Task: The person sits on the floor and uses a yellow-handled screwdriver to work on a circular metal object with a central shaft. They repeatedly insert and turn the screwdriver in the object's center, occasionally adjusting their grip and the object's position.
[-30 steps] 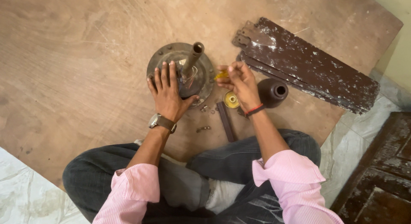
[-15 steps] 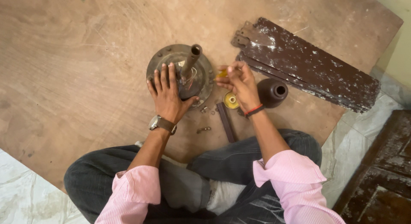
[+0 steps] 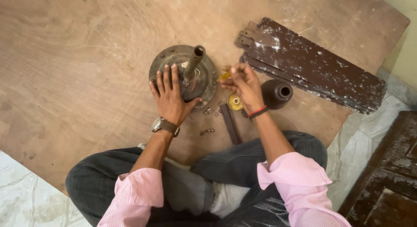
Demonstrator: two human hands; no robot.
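Observation:
A round, rusty brown fan motor housing (image 3: 173,64) with an upright shaft (image 3: 194,58) and loose wires lies on a wooden board (image 3: 78,57). My left hand (image 3: 170,97) rests flat on the near side of the housing, fingers spread. My right hand (image 3: 243,81) is just right of the housing, fingers pinched around a small yellow tool (image 3: 225,75) that points at it. A small yellow round part (image 3: 235,101) lies below my right hand.
Stacked dark brown fan blades (image 3: 312,64) with flaking paint lie at the right. A dark brown cup-shaped cover (image 3: 277,93), a flat brown bar (image 3: 229,123) and loose screws (image 3: 206,131) lie near my legs. Tiled floor borders the board.
My right hand has shifted very slightly with the yellow tool. The left hand stays pressed on the housing.

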